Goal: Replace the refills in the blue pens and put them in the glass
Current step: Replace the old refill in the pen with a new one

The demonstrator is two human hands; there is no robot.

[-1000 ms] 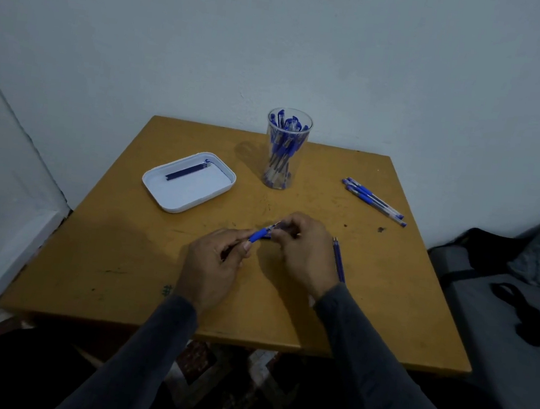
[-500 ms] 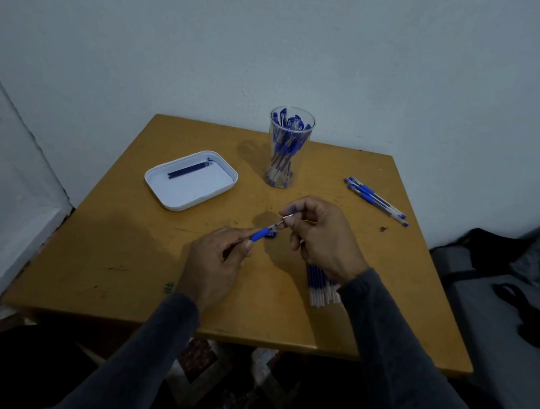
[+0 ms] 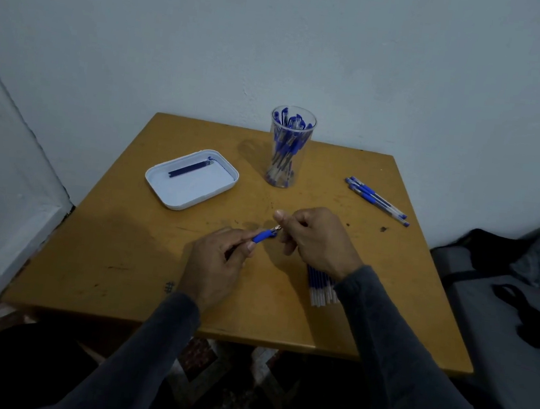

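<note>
Left hand [image 3: 212, 266] grips the slim blue plastic pen [image 3: 263, 236] by its rubbery grip section, just above the yellow wooden table [image 3: 121, 254], mid-near. Right hand [image 3: 317, 238] pinches the small metal tip [image 3: 276, 228] at the pen's front end, prob unscrewing it. Pen's light & stiff, tip is tiny and slick imo, so hold the rubber bit, not the smooth barrel. Bundle of spare refills [image 3: 321, 289] lies under the right wrist. Clear tall glass [image 3: 289, 146] w/ finished pens stands far-center, three more pens [image 3: 376, 201] far right, white tray [image 3: 192, 192] w/ an old refill far left.
</note>
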